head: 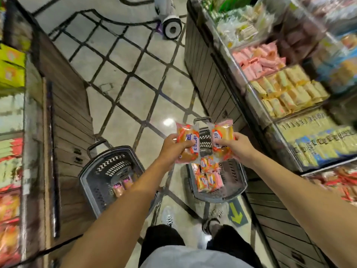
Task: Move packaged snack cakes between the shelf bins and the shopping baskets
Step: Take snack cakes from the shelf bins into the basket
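Shelf bins [286, 89] on my right, heaped with wrapped snacks. Two baskets on floor: left basket [100, 171] nearly bare, couple of packs at bottom; right basket [235, 182] holds pile of cakes. My left hand [172, 146] grips stack of snack cake packs [186, 142], fingers curled round. My right hand [239, 146] grips second stack [222, 140], above right basket. Risk: slick wrappers, several per hand, so one may slide out, land on tiles between baskets.

Orange-pink snack cakes [187, 144]; grey baskets [108, 167]; diamond-gridded floor [135, 74].
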